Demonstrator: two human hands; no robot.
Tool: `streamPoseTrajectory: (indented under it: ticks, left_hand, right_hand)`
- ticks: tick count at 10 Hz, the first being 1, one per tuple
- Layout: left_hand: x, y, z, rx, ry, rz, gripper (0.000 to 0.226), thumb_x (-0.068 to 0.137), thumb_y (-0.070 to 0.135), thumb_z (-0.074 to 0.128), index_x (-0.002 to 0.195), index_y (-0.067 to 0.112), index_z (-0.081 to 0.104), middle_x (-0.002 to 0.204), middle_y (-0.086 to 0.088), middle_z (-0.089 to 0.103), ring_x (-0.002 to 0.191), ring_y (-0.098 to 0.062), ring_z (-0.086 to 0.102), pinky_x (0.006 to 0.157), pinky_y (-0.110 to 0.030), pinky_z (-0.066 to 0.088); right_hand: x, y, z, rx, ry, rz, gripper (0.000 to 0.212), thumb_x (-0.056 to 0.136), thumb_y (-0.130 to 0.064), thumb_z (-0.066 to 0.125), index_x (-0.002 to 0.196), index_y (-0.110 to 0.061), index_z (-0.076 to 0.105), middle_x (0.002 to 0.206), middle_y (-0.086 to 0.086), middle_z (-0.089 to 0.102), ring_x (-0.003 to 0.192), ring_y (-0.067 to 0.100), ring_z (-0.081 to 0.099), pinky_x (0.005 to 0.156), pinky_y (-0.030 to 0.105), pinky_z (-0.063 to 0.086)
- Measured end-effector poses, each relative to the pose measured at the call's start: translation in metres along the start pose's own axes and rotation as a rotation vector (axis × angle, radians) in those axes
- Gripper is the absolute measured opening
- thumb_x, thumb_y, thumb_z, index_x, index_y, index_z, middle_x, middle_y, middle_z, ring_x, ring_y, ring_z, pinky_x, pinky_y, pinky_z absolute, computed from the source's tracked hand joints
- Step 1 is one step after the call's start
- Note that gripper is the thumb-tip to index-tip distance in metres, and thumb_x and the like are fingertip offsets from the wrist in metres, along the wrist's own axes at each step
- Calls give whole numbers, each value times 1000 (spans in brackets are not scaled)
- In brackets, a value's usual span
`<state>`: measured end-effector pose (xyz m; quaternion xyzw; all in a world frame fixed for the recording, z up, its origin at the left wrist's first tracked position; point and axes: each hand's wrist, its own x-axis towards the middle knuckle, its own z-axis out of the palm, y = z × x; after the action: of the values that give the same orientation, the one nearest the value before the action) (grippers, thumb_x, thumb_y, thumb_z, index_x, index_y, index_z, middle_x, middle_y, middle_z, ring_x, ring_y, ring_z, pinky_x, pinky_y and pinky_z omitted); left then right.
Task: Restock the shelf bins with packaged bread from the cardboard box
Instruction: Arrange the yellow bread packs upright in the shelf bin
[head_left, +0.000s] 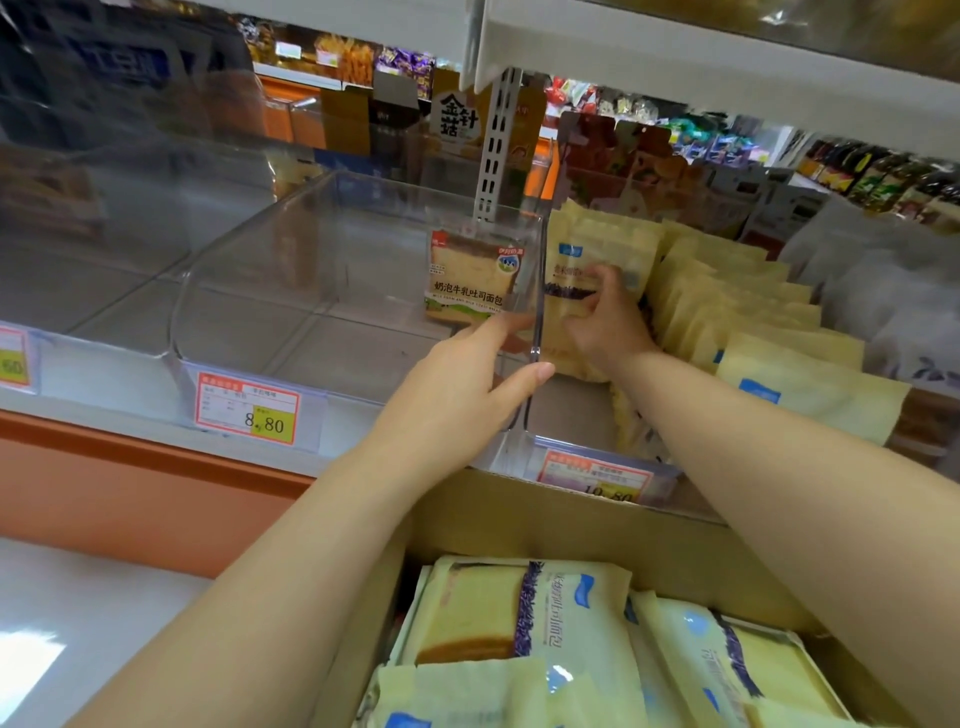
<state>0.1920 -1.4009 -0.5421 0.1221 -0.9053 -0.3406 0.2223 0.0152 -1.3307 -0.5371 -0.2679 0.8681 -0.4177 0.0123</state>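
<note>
Left hand (467, 379) pinches the clear divider wall (537, 332) shared by two acrylic shelf bins: the thumb lies on the wall's right face and the fingers reach along its left face. Right hand (605, 317) is inside the right-hand bin (519, 452), fingers bent around the front pale yellow bread packet (576, 249), which stands upright and carries a purple band. Behind and to the right of the right hand, a row of matching packets (737, 296) leans back along the bin. Just beyond the left fingertips, a single milk toast packet (470, 275) stands in the left-hand bin (249, 291). Below both forearms, the cardboard box (571, 525) sits open, holding further bread packets (550, 623) lying flat. Price labels reading 8.80 (248, 408) and 10.80 (597, 475) are clipped to the bin fronts below the hands.
</note>
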Motion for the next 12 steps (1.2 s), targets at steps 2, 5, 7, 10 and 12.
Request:
streamPoseTrajectory:
  ticks: [2,5,7,10,12]
  left_hand:
    - [-1,0,1,-1,6,6,52,94,48,46,140,26,39,136,5,52,105,-13,57,90,-36,48]
    - [0,-1,2,-6,16,10,51,93,48,45,140,27,40,137,7,51,107,-11,57,88,-30,47]
    - [0,0,1,6,14,9,50,94,47,46,140,26,40,135,6,53,98,-9,58,83,-27,46]
    - [-14,25,-12,102,-20,-54,49,94,36,54,140,25,41,133,2,53,101,-13,58,92,-38,49]
    - [-68,62,-30,193,-44,-91,47,94,30,55,139,29,42,132,5,52,108,-12,55,96,-39,47]
  right_hand:
    - [-19,-5,-4,23,-184,180,73,88,-20,64,147,-22,20,145,5,39,128,25,43,92,27,40]
    - [-7,-6,0,-298,-332,251,68,95,-10,51,145,7,8,152,23,23,138,34,26,111,35,19]
    - [-7,-1,-6,-291,-285,97,98,91,-13,61,146,-9,-19,157,16,6,142,29,15,102,21,12]
    - [-69,-33,-57,-97,-296,-85,64,91,-14,58,146,-27,29,118,-1,64,103,14,60,75,17,43]
    - [-154,-28,-100,-48,-292,-299,25,91,-14,60,113,-24,63,96,-8,67,91,5,62,84,21,50]
